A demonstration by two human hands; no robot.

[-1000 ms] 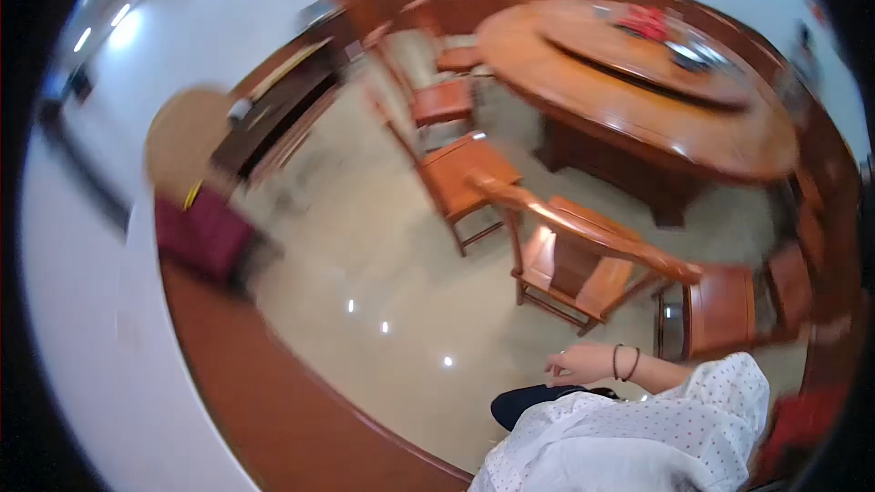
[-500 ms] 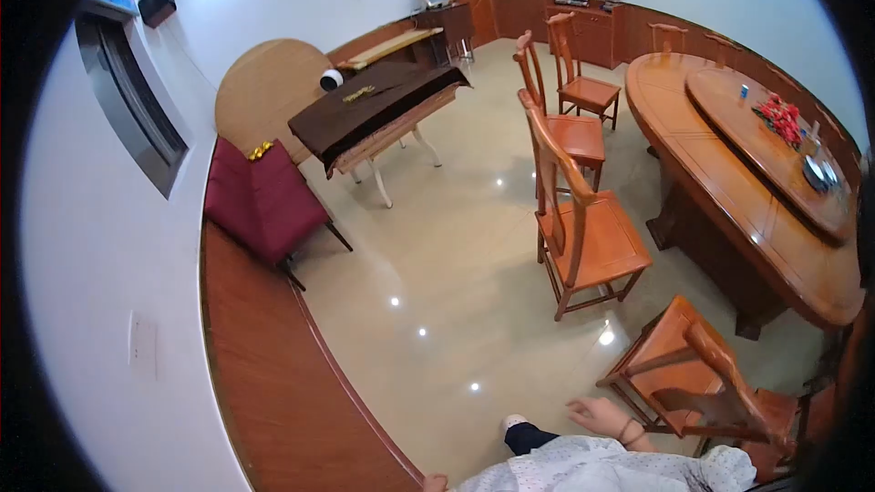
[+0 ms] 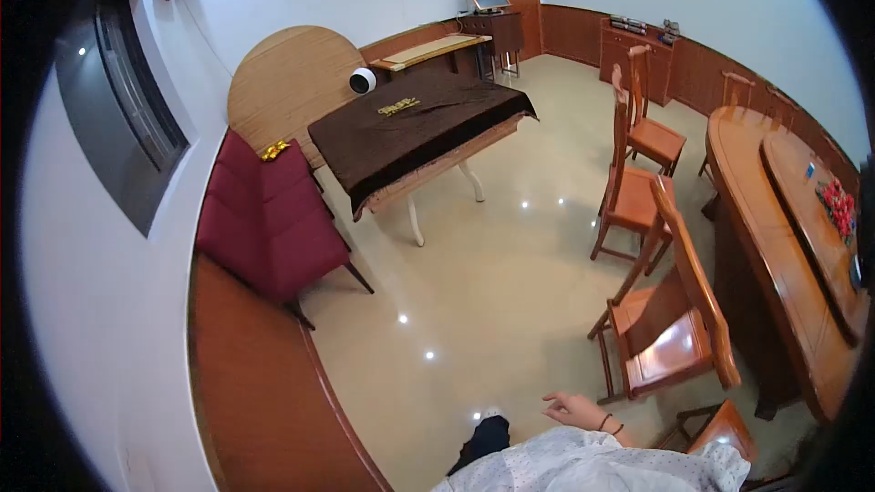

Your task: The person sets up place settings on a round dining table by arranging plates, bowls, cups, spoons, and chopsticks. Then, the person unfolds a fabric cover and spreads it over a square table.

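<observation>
My right hand (image 3: 572,409) hangs low at the bottom of the view, in front of the white dotted shirt (image 3: 583,463), with a dark bracelet at its wrist. Its fingers are loosely bent and somewhat apart, and nothing shows in them. The nearest thing to it is a wooden chair (image 3: 670,346) on the right. My left hand is out of the frame. Below, a dark trouser leg (image 3: 483,442) shows over the shiny tiled floor (image 3: 456,292).
A maroon sofa (image 3: 273,237) stands along the left wall. Beyond it is a table with a dark brown cloth (image 3: 428,128), beside a round wooden board (image 3: 292,73). Wooden chairs line a large round table (image 3: 756,210) on the right. A cabinet (image 3: 633,59) stands behind.
The view has turned left and moved forward; the sofa and cloth-covered table look larger, and the round table has shifted right. My left hand, partly visible at the bottom half a second ago, has left the frame.
</observation>
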